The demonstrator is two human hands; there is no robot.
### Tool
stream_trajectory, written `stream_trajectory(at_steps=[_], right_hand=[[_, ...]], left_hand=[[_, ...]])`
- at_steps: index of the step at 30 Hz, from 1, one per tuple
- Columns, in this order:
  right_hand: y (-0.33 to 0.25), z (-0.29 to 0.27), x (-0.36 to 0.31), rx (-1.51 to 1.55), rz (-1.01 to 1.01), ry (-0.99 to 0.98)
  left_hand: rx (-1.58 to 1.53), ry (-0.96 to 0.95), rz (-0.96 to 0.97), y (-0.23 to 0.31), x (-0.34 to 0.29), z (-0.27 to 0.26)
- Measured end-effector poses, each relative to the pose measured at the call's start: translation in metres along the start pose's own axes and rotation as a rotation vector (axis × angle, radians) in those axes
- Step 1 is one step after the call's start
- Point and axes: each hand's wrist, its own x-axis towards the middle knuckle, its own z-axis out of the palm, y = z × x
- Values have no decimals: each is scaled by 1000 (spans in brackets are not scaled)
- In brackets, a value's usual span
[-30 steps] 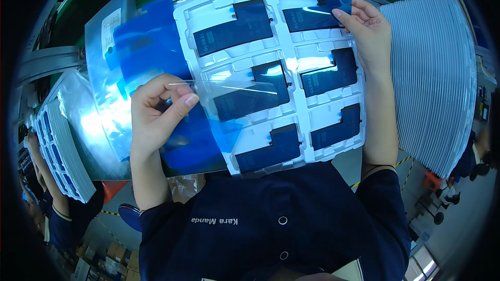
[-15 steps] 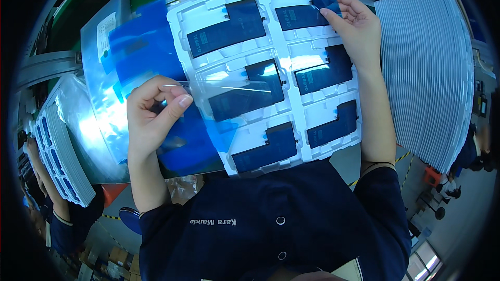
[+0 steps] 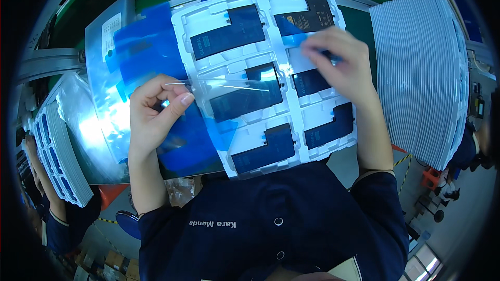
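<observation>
A white moulded tray (image 3: 212, 23) holds several L-shaped black batteries, one per recess. My left hand (image 3: 156, 109) pinches a clear, stiff plastic strip (image 3: 237, 84), which stretches over the tray's middle left battery (image 3: 234, 101). My right hand (image 3: 341, 65), blurred by motion, is closed at the edge of a blue film (image 3: 291, 35). That film is partly lifted off the top right battery (image 3: 315, 17), whose printed dark surface shows bare. Beneath my right hand, the middle right battery (image 3: 310, 83) is partly hidden.
Blue film sheets (image 3: 146, 47) lie left of the tray over clear plastic sheets (image 3: 99, 109). A tall stack of white trays (image 3: 416, 78) stands at right. Farther left, another person's arm (image 3: 52, 192) is beside stacked filled trays (image 3: 57, 161).
My right hand has moved left and toward me from the top right battery's corner, drawing the blue film across and baring its surface. My left hand has hardly moved.
</observation>
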Motion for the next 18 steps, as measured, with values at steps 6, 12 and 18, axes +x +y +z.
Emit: stream_trajectory(at_steps=[6, 12, 18], right_hand=[[15, -21, 10, 536, 341, 236], [55, -3, 10, 619, 483, 275], [50, 0, 11, 561, 498, 272]], left_hand=[[9, -5, -5, 0, -2, 1], [7, -8, -10, 1, 0, -1], [-13, -6, -24, 2, -1, 1]])
